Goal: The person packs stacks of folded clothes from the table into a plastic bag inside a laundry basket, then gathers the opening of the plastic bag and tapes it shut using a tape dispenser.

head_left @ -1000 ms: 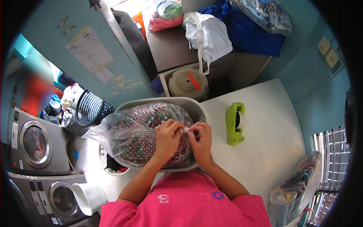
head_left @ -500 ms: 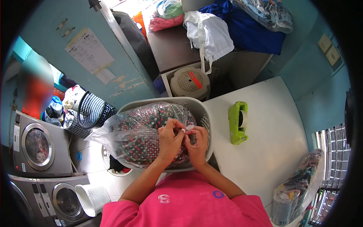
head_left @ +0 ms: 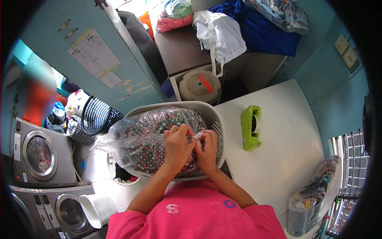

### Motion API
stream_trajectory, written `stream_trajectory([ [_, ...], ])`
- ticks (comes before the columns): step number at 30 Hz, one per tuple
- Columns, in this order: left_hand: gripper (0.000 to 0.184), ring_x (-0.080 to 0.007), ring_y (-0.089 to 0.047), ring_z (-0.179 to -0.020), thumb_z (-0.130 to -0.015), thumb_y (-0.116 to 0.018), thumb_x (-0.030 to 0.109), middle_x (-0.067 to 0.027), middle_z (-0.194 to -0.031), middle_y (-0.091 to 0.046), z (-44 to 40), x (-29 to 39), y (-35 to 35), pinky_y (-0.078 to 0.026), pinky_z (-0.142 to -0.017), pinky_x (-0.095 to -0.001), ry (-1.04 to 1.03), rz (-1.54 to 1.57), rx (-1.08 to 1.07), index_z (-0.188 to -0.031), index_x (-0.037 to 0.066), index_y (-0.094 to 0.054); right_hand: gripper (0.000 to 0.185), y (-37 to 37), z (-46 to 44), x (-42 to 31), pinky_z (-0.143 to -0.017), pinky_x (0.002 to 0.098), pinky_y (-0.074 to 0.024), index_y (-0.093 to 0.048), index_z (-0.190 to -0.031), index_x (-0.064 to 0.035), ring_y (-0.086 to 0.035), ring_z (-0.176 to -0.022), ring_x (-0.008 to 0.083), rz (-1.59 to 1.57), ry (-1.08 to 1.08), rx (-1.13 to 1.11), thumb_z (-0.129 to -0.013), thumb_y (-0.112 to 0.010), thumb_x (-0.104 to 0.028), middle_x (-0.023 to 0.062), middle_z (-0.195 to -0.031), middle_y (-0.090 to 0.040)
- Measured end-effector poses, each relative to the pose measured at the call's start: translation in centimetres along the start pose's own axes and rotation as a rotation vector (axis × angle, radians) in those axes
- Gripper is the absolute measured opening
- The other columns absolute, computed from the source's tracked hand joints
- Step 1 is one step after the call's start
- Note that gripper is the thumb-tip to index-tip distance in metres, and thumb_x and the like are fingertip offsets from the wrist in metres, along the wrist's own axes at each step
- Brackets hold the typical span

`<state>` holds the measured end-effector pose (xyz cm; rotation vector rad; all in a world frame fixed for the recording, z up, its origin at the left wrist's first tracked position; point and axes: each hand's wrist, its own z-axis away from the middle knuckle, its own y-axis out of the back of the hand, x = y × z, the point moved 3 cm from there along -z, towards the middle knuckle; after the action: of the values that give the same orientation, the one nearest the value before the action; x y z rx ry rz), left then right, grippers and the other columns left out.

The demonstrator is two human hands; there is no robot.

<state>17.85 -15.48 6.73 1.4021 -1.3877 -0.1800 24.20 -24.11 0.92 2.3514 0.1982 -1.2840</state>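
A clear plastic bag (head_left: pixel 145 153) full of dotted dark fabric lies in a grey laundry basket (head_left: pixel 221 149). Over the bag's right part, my left hand (head_left: pixel 178 145) pinches a twisted bit of plastic at the bag's right end. My right hand (head_left: pixel 206 150) pinches the same twisted plastic, fingertips almost touching those of the left. The bag's other end tapers off to the left over the basket's rim. A green tape dispenser (head_left: pixel 250 128) stands on the white table, to the right of the basket.
Washing machines (head_left: pixel 43 153) and a white basket (head_left: pixel 97 209) are at the left, near a person (head_left: pixel 38 91) and dark baskets (head_left: pixel 95 115). A white cloth bag (head_left: pixel 223 38) lies on the brown desk (head_left: pixel 179 51). Another filled plastic bag (head_left: pixel 312 199) is at the lower right.
Both hands have stayed at the bag's twisted end, with small shifts of the fingers. The view has shifted slightly since the earliest frame.
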Motion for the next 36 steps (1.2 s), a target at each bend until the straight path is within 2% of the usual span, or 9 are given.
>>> stream_trajectory([
  [5,0.023,-0.0183,-0.050,-0.066,-0.067,-0.065,0.008,-0.0031,-0.069,-0.052,-0.4,-0.7,0.0,-0.033,-0.070,-0.0332,-0.093,0.032,-0.057,-0.083,0.008,-0.049,0.014,0.4,-0.8,0.4,-0.077,0.0368,-0.0376,-0.048,-0.079,-0.0017,-0.047,-0.084,0.0286,-0.043,-0.022,-0.058,-0.068,-0.056,-0.001,0.0124,-0.087,-0.049],
  [7,0.020,-0.0166,-0.049,-0.060,-0.071,-0.063,0.007,-0.0047,-0.067,-0.052,-0.5,-1.0,-0.1,-0.036,-0.065,-0.0315,0.005,0.151,-0.169,-0.083,0.005,-0.048,0.014,0.3,-1.2,0.8,-0.077,0.0365,-0.0375,-0.048,-0.079,-0.0019,-0.047,-0.084,0.0281,-0.083,-0.048,-0.090,-0.068,-0.056,-0.002,0.0117,-0.087,-0.049],
  [11,0.019,-0.0135,-0.049,-0.056,-0.074,-0.061,0.005,-0.0069,-0.068,-0.054,-0.6,-1.7,-0.6,-0.039,-0.057,-0.0285,0.101,0.303,-0.226,-0.084,0.002,-0.045,0.012,-0.1,-1.0,1.5,-0.077,0.0359,-0.0375,-0.050,-0.080,-0.0024,-0.047,-0.085,0.0275,-0.184,-0.090,-0.154,-0.070,-0.058,-0.003,0.0104,-0.088,-0.050],
  [13,0.020,-0.0265,-0.056,-0.064,-0.072,-0.061,0.005,-0.0099,-0.071,-0.056,-0.7,-1.6,-0.6,-0.041,-0.061,-0.0365,0.257,0.341,-0.309,-0.084,0.002,-0.044,0.012,0.2,-0.9,1.1,-0.077,0.0361,-0.0379,-0.052,-0.081,-0.0028,-0.048,-0.086,0.0277,-0.115,-0.035,-0.135,-0.071,-0.058,-0.003,0.0103,-0.088,-0.051],
  [16,0.021,-0.0256,-0.056,-0.057,-0.072,-0.060,0.003,-0.0118,-0.069,-0.058,-0.5,-1.3,-0.5,-0.043,-0.054,-0.0360,0.275,0.415,-0.256,-0.084,0.001,-0.043,0.012,0.5,-0.9,0.3,-0.075,0.0366,-0.0389,-0.054,-0.082,-0.0034,-0.049,-0.085,0.0278,0.016,0.049,-0.099,-0.071,-0.059,-0.004,0.0101,-0.088,-0.052],
  [21,0.022,-0.0242,-0.058,-0.059,-0.072,-0.061,0.003,-0.0113,-0.069,-0.059,-0.3,-0.9,-0.4,-0.043,-0.056,-0.0350,0.305,0.420,-0.199,-0.084,0.002,-0.043,0.011,1.1,-0.7,-0.9,-0.072,0.0366,-0.0405,-0.055,-0.081,-0.0042,-0.049,-0.081,0.0276,0.109,0.104,-0.048,-0.071,-0.060,-0.004,0.0092,-0.083,-0.052],
  [24,0.023,-0.0242,-0.057,-0.060,-0.071,-0.062,0.003,-0.0107,-0.070,-0.059,-0.2,-0.8,-0.3,-0.043,-0.056,-0.0348,0.318,0.399,-0.174,-0.084,0.002,-0.044,0.010,1.3,-0.7,-1.4,-0.070,0.0348,-0.0407,-0.054,-0.080,-0.0044,-0.049,-0.078,0.0261,0.065,0.071,-0.054,-0.071,-0.060,-0.005,0.0086,-0.080,-0.051],
  [29,0.024,-0.0257,-0.055,-0.059,-0.069,-0.064,0.004,-0.0099,-0.068,-0.056,0.0,-0.9,-0.2,-0.042,-0.055,-0.0360,0.256,0.320,-0.135,-0.082,0.004,-0.044,0.008,1.2,-1.1,-0.2,-0.069,0.0321,-0.0409,-0.054,-0.078,-0.0031,-0.049,-0.076,0.0221,-0.203,-0.271,-0.222,-0.074,-0.057,-0.009,0.0079,-0.077,-0.051],
  [36,0.022,-0.0273,-0.053,-0.068,-0.067,-0.066,0.006,-0.0076,-0.069,-0.053,0.4,-0.4,-0.2,-0.040,-0.063,-0.0390,0.133,0.129,-0.086,-0.078,0.006,-0.047,0.008,1.0,-1.4,0.4,-0.070,0.0313,-0.0413,-0.054,-0.078,-0.0034,-0.050,-0.076,0.0212,-0.199,-0.339,-0.297,-0.075,-0.056,-0.011,0.0079,-0.078,-0.052],
])
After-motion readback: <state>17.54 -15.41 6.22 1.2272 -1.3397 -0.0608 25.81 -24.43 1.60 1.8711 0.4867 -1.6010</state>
